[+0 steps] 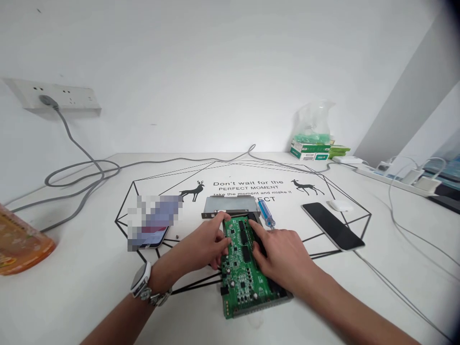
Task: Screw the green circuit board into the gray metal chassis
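1. At six o'clock on the table lies the board.
2. Left hand at its ten o'clock, thumb and forefinger parted at the edge.
3. Right hand at its two o'clock, likewise parted; whether either grips, I cannot tell.
4. Beyond, at twelve: plate; at one: screwdriver.

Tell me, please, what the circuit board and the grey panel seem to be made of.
The circuit board looks like resin laminate with a glossy green coating, judging by its mounted chips. The grey panel is probably satin sheet metal, given its dull sheen.
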A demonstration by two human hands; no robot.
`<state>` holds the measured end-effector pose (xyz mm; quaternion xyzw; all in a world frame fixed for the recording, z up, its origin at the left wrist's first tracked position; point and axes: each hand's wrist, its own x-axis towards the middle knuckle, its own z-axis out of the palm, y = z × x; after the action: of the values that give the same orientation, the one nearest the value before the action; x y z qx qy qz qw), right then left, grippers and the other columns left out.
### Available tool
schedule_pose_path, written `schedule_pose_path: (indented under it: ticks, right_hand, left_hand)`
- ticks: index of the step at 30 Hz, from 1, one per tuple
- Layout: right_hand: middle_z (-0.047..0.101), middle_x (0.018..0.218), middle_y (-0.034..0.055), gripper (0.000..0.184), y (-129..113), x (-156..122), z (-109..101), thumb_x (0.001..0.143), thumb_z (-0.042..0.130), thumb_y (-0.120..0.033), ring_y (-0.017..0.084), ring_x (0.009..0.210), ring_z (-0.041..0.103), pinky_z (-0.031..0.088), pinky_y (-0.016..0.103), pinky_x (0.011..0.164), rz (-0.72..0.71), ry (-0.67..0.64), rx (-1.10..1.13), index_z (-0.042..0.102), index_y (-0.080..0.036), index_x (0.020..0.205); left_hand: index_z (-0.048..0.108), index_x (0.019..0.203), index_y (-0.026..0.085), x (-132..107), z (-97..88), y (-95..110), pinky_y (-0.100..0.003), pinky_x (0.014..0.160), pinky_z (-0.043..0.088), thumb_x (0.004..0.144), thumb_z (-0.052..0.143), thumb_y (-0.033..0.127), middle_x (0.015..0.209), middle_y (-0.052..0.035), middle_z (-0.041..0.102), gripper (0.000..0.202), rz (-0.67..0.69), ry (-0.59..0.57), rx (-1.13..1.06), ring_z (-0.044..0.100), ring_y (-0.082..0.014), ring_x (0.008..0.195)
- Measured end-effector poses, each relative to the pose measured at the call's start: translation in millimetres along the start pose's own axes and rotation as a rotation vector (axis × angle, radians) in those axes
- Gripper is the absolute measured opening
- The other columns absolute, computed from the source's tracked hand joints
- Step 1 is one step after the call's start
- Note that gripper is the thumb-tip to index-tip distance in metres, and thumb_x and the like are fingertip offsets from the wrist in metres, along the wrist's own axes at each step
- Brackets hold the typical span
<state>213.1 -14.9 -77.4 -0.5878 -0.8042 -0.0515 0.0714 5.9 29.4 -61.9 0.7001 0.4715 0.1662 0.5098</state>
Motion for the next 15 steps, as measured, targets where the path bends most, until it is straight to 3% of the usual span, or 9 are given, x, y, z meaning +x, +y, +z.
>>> schedule_pose_path:
  ticks: [7,15]
  right_hand:
    - [0.074,0.077,0.0063,0.042,-3.6,-6.2,-3.4,0.087,0.047,-0.025,0.023,0.060,0.067,0.017,0.031,0.050,-0.067,0.027,-0.017,0.056,-0.018,0.127]
    - [0.072,0.075,0.0044,0.037,-6.5,-5.5,-4.1,0.074,0.050,-0.012,0.022,0.060,0.066,0.011,0.031,0.051,-0.007,-0.014,0.010,0.059,-0.021,0.108]
  left_hand:
    - [0.053,0.095,0.021,-1.6,-2.5,4.1,-0.023,0.051,0.041,0.081,0.060,0.030,0.062,0.0034,0.060,0.018,0.111,0.050,0.386,0.057,-0.0158,0.058]
    - [0.057,0.080,0.020,-0.9,4.3,4.9,-0.022,0.055,0.039,0.083,0.056,0.025,0.066,0.0030,0.061,0.006,0.216,0.008,0.405,0.056,-0.0132,0.061]
